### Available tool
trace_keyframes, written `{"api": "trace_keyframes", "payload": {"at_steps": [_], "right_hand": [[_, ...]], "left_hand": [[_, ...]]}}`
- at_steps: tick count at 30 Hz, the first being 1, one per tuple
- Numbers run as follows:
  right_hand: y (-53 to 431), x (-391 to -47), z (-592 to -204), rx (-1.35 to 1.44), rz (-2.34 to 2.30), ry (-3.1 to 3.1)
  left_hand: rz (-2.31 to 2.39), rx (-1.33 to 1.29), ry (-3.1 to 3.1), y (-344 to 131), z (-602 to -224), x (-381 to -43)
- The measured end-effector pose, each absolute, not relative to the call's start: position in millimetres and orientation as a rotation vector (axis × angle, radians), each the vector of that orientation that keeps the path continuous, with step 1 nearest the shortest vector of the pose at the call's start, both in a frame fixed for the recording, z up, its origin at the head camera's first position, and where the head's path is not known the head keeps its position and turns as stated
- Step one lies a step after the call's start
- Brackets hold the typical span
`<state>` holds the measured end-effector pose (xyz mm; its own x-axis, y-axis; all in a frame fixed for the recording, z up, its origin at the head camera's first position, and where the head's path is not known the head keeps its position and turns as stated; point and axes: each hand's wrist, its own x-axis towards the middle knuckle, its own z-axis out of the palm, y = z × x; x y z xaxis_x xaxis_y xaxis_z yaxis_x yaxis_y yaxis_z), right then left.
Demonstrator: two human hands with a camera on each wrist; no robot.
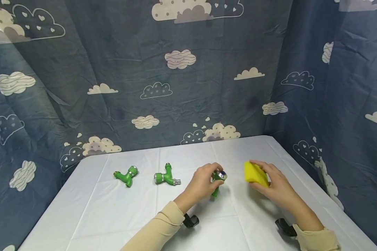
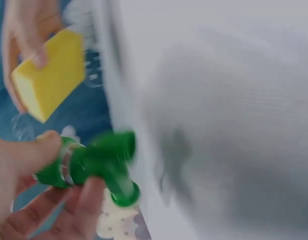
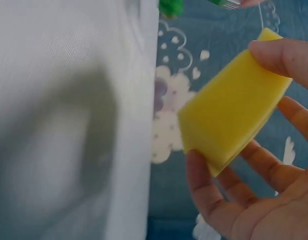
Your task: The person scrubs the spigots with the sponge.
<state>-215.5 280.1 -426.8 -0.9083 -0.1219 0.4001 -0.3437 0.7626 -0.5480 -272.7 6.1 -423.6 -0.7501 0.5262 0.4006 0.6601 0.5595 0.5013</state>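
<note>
My left hand (image 1: 203,182) grips a green tap (image 2: 101,162) with a ribbed collar, held just above the white table. Its chrome end (image 1: 220,174) shows past the fingers in the head view, while part of the body is hidden behind them. To the right, my right hand (image 1: 278,184) pinches a yellow sponge (image 3: 233,105) between thumb and fingers, raised off the cloth. A gap separates the sponge from the tap. On the table to the left lie two more green taps, one with a metal nozzle (image 1: 166,177) and another farther left (image 1: 126,176).
A white cloth covers the table (image 1: 113,216). Behind it and on the right hangs a dark blue curtain (image 1: 122,62) with cloud prints. Black straps sit at both wrists, below the hands in the head view.
</note>
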Motion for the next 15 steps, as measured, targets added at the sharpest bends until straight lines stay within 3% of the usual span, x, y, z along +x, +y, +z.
{"api": "trace_keyframes", "payload": {"at_steps": [9, 15], "right_hand": [[222.8, -199.0, -409.7, 0.609, 0.865, -2.398], [187.1, -190.1, -403.9, 0.716, 0.846, -2.382]], "left_hand": [[-2.147, -0.777, -2.313, -33.5, -401.6, -272.2], [-2.394, -0.844, -2.172, -58.4, -398.8, -261.1]]}}
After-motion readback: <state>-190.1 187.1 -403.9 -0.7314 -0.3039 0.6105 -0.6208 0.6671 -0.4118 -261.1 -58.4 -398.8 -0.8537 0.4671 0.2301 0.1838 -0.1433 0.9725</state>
